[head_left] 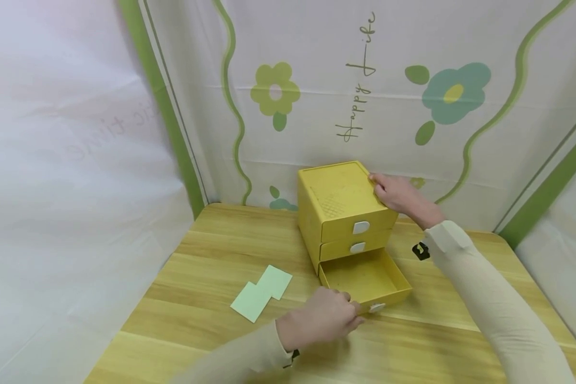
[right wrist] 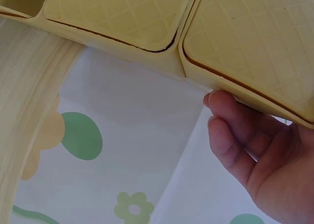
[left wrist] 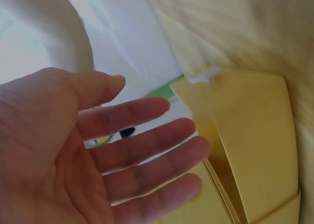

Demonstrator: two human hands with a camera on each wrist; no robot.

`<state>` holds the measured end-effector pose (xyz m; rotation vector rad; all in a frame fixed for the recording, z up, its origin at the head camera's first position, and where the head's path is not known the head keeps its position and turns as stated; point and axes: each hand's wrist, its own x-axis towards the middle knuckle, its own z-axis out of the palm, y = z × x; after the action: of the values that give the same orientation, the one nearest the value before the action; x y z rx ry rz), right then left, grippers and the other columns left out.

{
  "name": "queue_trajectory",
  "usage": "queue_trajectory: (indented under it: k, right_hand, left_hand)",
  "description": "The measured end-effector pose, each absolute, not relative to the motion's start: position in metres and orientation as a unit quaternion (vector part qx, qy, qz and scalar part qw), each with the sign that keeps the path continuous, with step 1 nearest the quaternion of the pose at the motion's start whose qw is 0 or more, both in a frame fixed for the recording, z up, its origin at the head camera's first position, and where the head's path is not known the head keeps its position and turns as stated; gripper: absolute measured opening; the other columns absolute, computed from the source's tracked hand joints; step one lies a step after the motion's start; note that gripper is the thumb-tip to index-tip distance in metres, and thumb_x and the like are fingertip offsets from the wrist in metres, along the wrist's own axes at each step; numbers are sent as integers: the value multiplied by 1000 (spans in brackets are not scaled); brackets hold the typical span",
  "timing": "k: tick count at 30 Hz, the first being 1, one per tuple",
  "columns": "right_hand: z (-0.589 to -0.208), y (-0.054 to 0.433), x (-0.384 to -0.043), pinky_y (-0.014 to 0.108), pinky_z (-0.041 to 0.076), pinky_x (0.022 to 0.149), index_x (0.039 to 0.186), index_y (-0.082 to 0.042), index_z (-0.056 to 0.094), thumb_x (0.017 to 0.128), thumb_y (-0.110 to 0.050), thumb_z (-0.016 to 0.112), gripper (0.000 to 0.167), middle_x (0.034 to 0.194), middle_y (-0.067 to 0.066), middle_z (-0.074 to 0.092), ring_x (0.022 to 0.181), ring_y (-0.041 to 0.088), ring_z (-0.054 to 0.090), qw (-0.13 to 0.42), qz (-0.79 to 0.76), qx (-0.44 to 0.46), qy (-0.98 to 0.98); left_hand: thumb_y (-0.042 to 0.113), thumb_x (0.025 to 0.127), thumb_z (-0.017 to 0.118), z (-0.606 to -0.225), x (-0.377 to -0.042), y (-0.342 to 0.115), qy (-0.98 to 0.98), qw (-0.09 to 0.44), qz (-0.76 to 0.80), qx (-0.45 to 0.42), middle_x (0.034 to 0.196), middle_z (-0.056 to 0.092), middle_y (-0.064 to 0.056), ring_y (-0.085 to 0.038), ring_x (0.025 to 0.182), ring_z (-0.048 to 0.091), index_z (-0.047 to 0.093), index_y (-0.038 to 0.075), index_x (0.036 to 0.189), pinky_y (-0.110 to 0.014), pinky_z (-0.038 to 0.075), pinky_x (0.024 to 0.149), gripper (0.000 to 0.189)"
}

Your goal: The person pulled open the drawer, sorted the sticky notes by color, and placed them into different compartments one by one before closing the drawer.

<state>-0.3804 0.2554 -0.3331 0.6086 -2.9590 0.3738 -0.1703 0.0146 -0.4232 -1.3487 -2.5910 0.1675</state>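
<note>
A yellow desktop drawer unit (head_left: 312, 229) stands at the back of the wooden table, its upper two drawers pushed in. The bottom drawer (head_left: 365, 277) is pulled out towards me, with a white tab handle (head_left: 377, 308) on its front. My left hand (head_left: 324, 317) is at the drawer's front left corner; in the left wrist view its fingers (left wrist: 147, 155) are spread and nearly straight, holding nothing. With bent fingers, my right hand (head_left: 398, 196) grips the unit's top right edge. The right wrist view shows those fingertips (right wrist: 221, 103) against the unit's side; the thumb is hidden there.
Two pale green paper squares (head_left: 261, 293), partly overlapping, lie on the table (head_left: 206, 266) left of the unit. White curtains (head_left: 317, 128) printed with flowers hang behind the table and at both sides.
</note>
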Motion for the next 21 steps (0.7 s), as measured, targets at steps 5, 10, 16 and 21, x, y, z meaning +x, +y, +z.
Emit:
queue_trajectory:
  k: [5,10,16,21]
  right_hand:
    - [-333,257,-379,49,43,90,149,-2,38,104,-19,28,50,153,21,38,108,37,55,49,125,196,-971]
    - [-333,255,-377,50,43,93,150,-2,37,104,-20,28,50,153,21,38,111,39,55,46,127,194,-972]
    - [-330,254,-378,54,40,106,150,-1,37,103,-21,28,51,154,20,37,131,43,48,46,126,198,-971]
    - [-332,256,-379,55,37,109,149,-1,37,103,-20,28,51,153,21,38,135,43,44,49,123,200,-971]
  left_hand:
    - [41,100,52,-421,-181,-2,-885,93,41,-454,67,56,12,1,53,45,60,24,76,-15,34,45,30]
    - [40,100,52,-419,-194,-24,-891,105,40,-439,64,53,11,1,50,45,55,23,72,-17,32,42,32]
    - [38,100,53,-420,-206,-47,-900,85,14,-427,67,56,10,-1,54,48,58,22,75,-19,35,45,30]
    - [37,99,54,-417,-213,-62,-905,39,0,-423,67,54,10,-1,55,44,52,21,70,-20,37,48,34]
